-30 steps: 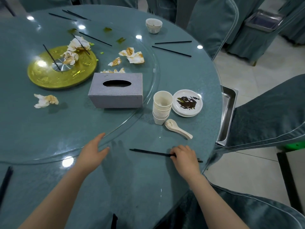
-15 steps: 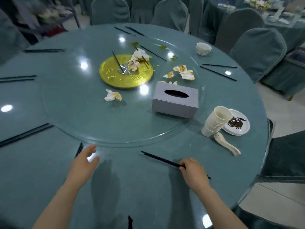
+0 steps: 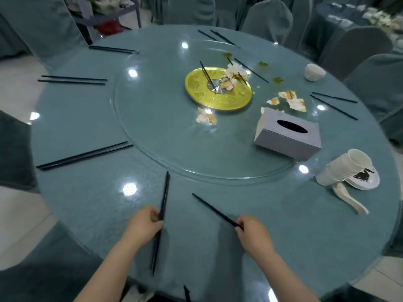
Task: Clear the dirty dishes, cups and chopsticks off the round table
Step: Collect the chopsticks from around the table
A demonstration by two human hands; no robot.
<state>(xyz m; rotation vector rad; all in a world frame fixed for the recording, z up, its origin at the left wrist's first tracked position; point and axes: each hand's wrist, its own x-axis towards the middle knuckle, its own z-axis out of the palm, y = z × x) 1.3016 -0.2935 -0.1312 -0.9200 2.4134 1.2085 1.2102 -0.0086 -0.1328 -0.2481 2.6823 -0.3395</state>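
While left hand [image 3: 145,223] grips a chopstick pair [image 3: 161,214] nr table [image 3: 87,192] edge, right hand [image 3: 254,234] pinches another [image 3: 214,211]; bare cloth between.

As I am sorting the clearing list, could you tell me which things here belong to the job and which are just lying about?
To clear: chopsticks held in left hand and right hand, stacked cups, dirty plate, spoon, small bowl.
Lying about: tissue box, crumpled napkins, gold disc.
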